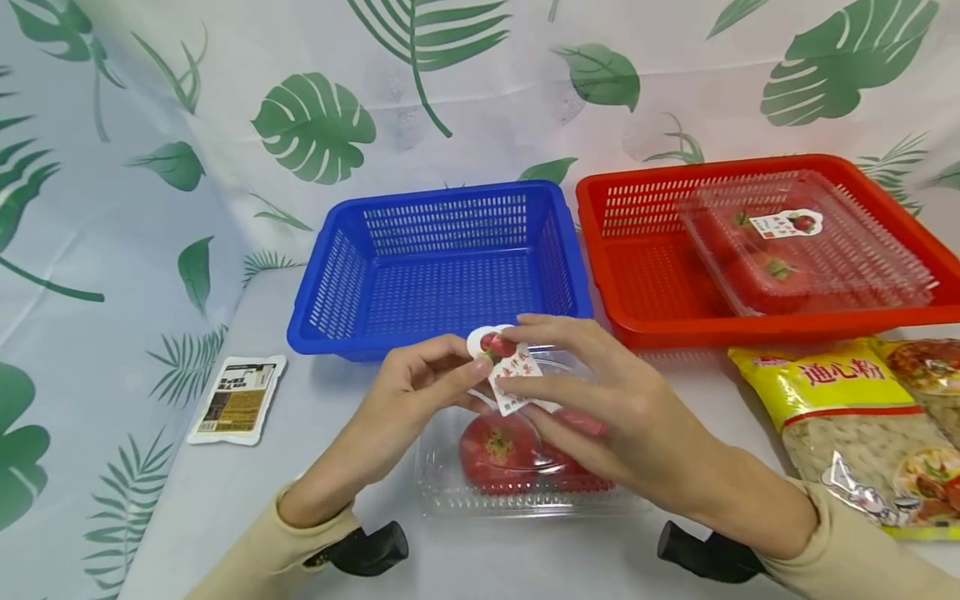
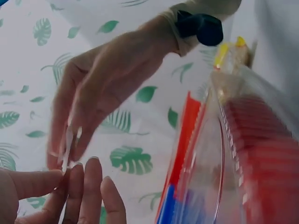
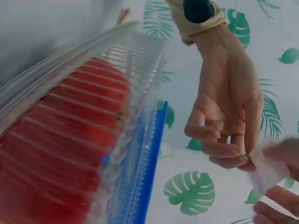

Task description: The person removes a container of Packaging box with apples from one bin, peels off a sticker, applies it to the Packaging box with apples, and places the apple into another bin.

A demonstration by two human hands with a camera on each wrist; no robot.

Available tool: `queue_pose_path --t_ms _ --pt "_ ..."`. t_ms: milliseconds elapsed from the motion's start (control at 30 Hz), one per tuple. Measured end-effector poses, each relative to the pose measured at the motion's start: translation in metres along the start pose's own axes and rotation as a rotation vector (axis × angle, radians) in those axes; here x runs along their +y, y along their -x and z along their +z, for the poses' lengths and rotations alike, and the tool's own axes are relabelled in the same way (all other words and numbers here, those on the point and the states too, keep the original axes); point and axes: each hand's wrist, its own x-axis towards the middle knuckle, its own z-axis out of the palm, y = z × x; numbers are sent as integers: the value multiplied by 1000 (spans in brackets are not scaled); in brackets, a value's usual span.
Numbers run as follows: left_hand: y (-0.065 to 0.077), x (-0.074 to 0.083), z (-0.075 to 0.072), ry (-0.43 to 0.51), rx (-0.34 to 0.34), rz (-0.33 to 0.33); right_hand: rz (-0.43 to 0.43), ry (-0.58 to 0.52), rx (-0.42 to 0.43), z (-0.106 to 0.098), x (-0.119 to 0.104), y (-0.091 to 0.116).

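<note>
A small white label [image 1: 516, 372] with printed tomatoes and red characters is held up between both hands. My left hand [image 1: 408, 402] pinches its left edge between thumb and forefinger. On the other side my right hand [image 1: 628, 402] holds the label's right part, with its fingers spread across the front. Below them sits a closed clear plastic box [image 1: 442, 498] with red tomatoes [image 1: 498, 452] inside. The right wrist view shows the label [image 3: 268, 175] blurred between the two hands, and in the left wrist view it appears edge-on.
Behind the hands stands a blue basket [image 1: 442, 343]. The red basket [image 1: 652, 329] beside it holds another labelled tomato box [image 1: 855, 262]. Yellow pasta bags [image 1: 855, 433] lie at the right, and a small white-edged packet [image 1: 237, 400] lies at the left.
</note>
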Motion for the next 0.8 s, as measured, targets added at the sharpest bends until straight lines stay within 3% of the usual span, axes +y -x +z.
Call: queue_pose_path --t_ms 200,400,600,800 --pt "1 -1 -4 -152 58 34 99 -73 12 0 0 -2" --pt "0 -3 -3 -322 39 27 245 -280 53 4 6 -3" --pt "-2 -7 0 -350 24 31 363 -434 0 9 12 3" --pt "-6 -17 4 -369 -7 35 485 -496 -57 12 18 10"
